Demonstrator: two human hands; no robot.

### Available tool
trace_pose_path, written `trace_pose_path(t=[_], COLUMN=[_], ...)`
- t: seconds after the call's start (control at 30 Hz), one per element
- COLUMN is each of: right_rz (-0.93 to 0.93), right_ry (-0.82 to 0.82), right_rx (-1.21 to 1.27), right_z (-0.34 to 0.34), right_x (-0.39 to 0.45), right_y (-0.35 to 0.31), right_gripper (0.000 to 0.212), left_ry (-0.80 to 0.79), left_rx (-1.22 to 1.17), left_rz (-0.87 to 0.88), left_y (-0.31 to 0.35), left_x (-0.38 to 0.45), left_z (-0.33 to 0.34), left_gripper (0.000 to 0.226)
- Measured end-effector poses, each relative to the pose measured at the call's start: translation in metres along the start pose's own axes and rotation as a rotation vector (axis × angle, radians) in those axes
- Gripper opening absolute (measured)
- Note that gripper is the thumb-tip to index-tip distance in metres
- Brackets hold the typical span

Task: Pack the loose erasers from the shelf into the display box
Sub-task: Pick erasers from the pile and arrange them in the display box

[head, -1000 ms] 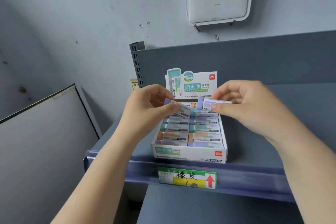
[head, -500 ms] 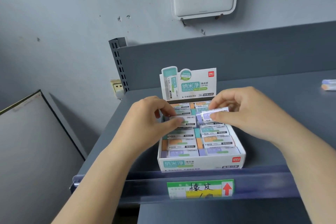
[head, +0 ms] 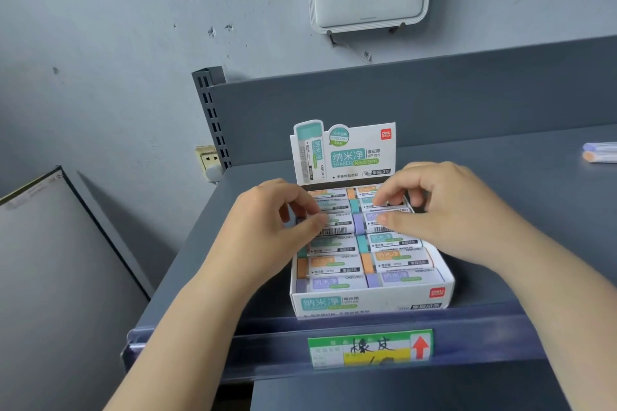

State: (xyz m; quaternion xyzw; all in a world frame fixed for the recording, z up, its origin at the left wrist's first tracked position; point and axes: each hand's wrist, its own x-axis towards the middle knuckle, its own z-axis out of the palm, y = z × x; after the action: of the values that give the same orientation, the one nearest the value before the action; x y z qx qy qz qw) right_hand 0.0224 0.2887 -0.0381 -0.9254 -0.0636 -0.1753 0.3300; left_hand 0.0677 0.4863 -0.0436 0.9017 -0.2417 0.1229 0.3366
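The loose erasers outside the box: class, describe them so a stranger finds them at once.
Start at the grey shelf holding the display box. Look far right, at the picture's edge: two loose erasers lie stacked there. Unlike all others, they are outside the box, untouched by either hand.

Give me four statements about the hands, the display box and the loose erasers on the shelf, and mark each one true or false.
1. Both hands are over the display box. True.
2. The left hand pinches an eraser with a barcode in the left column. True.
3. The loose erasers lie at the left end of the shelf. False: they lie at the far right edge.
4. The right hand rests flat on the shelf beside the box. False: its grip is on an eraser in the right column.
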Motion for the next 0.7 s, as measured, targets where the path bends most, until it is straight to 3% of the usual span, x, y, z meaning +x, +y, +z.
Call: trace_pose_path(t=[0.33, 0.53, 0.7], right_rz=[-0.056, -0.148, -0.199], right_ry=[0.102, 0.218, 0.206], right_rx=[-0.089, -0.406, -0.707], right_z=[0.000, -0.007, -0.013], right_x=[-0.006, -0.018, -0.025], right_y=[-0.003, -0.019, -0.031], right_gripper=[0.005, 0.009, 0.020], left_ry=[0.046, 0.155, 0.206], left_rx=[0.010, 0.227, 0.393], left_rz=[0.038, 0.249, 0.450], left_y=[0.000, 0.009, 0.026], left_x=[-0.003, -0.003, 0.004], left_z=[0.002, 0.000, -0.001], left_gripper=[0.004, 0.013, 0.021])
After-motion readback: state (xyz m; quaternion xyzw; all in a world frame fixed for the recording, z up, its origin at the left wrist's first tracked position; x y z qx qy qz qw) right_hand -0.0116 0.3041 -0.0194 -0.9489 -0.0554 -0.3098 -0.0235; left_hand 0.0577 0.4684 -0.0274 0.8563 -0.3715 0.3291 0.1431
